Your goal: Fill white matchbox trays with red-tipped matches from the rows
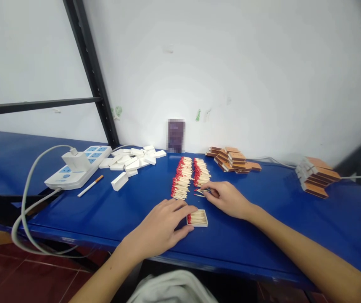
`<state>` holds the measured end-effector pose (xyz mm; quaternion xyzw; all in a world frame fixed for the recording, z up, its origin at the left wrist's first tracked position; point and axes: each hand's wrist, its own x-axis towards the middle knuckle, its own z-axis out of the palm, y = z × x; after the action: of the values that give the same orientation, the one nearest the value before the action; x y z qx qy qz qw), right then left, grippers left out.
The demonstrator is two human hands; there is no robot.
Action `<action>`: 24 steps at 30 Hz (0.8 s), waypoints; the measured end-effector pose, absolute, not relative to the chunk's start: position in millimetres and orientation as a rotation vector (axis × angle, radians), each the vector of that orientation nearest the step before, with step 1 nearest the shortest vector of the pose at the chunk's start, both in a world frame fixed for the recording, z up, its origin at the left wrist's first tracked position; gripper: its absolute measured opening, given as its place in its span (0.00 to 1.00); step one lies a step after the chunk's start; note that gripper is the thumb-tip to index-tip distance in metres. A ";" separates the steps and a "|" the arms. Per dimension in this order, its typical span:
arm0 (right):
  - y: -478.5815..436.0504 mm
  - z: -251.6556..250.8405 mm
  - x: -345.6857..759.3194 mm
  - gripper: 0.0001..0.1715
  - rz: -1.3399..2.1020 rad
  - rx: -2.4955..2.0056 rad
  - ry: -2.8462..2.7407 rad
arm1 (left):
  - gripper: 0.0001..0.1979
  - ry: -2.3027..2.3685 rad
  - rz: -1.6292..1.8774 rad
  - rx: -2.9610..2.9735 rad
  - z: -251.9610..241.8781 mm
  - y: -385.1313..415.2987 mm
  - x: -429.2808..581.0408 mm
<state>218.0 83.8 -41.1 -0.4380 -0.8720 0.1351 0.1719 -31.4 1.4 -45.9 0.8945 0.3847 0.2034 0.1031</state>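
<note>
My left hand (167,221) grips the left end of a small white matchbox tray (201,226) between thumb and fingers. Inside the tray lie red-tipped matches (198,217), heads toward the left. My right hand (227,198) is closed in a pinch on matches (201,191) at the near end of the right-hand row of matches (201,172); how many it holds I cannot make out. Beside that row runs a longer row of matches (183,179), also with red heads to the left.
White trays (131,162) are heaped at the back left, near a power strip (76,174) with cables and a cigarette (90,186). Brown matchbox sleeves (232,159) are piled at the back right; another stack (317,176) stands farther right. A black shelf post (95,80) rises at left.
</note>
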 end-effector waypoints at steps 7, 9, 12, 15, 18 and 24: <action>83.2 -41.5 217.1 0.13 0.408 -1.194 -2.478 | 0.18 1.131 0.600 2.644 -48.3 1.9 -32.2; 82.8 -41.0 216.6 0.13 0.389 -1.190 -2.466 | 0.18 1.132 0.592 2.638 -48.1 1.6 -32.5; 83.2 -41.2 216.7 0.14 0.345 -1.216 -2.422 | 0.18 1.132 0.575 2.637 -48.6 1.6 -32.8; 83.9 -42.4 217.4 0.14 0.329 -1.235 -2.393 | 0.18 1.132 0.579 2.638 -49.3 1.5 -32.6; 83.8 -43.6 217.5 0.13 0.368 -1.206 -2.419 | 0.18 1.133 0.587 2.635 -49.0 1.2 -32.0; 83.0 -44.8 216.4 0.10 0.396 -1.151 -2.477 | 0.17 1.128 0.593 2.645 -47.3 1.6 -31.4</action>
<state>216.4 83.0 -44.8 -0.4094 -0.8812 0.1408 0.1898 -31.4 1.6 -47.3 0.8961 0.3822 0.2008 0.1027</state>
